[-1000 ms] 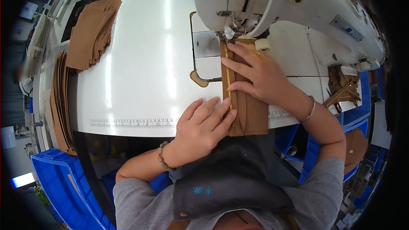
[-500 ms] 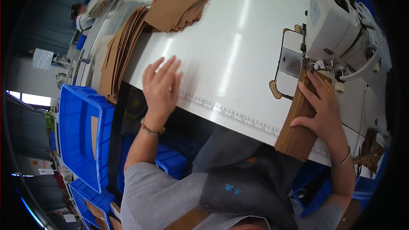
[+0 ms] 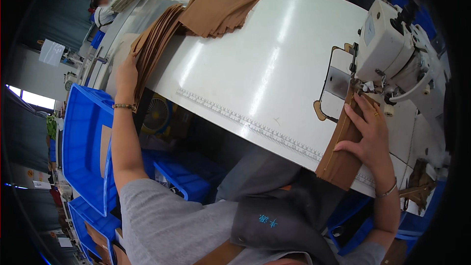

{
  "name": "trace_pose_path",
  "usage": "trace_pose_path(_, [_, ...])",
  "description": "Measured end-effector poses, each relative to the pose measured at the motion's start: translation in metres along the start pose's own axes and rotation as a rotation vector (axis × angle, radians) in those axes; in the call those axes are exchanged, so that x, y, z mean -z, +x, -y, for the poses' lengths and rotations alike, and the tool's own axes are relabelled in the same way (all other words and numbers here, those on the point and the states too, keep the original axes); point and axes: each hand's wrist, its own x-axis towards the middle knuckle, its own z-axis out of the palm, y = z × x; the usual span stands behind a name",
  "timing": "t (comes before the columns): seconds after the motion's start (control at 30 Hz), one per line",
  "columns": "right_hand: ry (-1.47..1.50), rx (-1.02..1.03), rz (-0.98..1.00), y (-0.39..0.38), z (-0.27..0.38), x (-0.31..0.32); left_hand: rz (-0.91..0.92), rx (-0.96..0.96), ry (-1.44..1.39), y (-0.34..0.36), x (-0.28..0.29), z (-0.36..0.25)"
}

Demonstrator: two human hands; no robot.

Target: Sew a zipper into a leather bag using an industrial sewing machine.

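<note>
Lying on the bench point(image 3: 235, 76), the panel point(image 3: 335, 168) has its far end at the needle area of the sewing machine point(image 3: 390, 44) and its near end at the bench's front edge. The right hand point(image 3: 369, 130) rests on it, grip spread with fingers apart, apparently so that the cloth stays flat and aligned. The left hand point(image 3: 128, 71) reaches to the near stack point(image 3: 156, 44); its fingertips meet the outer edge, but whether the grip is closed cannot be told at this angle. A second stack point(image 3: 218, 7) lies fanned beside it, presumably so that single pieces separate easily. A blue bin point(image 3: 81, 142) stands below.
</note>
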Motion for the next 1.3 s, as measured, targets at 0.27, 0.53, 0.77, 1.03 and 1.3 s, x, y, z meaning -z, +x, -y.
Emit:
trace_pose_path(0.27, [-0.047, 0.007, 0.015, 0.001, 0.004, 0.003, 0.027, -0.065, 0.064, 0.039, 0.050, 0.013])
trace_pose_path(0.53, [-0.063, -0.024, 0.010, -0.001, 0.005, 0.001, 0.267, -0.320, -0.638, -0.008, 0.133, -0.153])
trace_pose_path(0.77, [-0.049, -0.041, 0.000, -0.003, 0.005, 0.000, 1.261, -0.829, -1.040, -0.095, 0.170, -0.271])
trace_pose_path(1.03, [-0.029, -0.066, 0.036, -0.005, -0.003, -0.008, 1.549, -0.845, -1.542, -0.132, 0.172, -0.332])
trace_pose_path(1.3, [-0.032, 0.010, -0.082, -0.007, -0.005, -0.009, 0.331, -1.193, -0.978, -0.113, 0.100, -0.389])
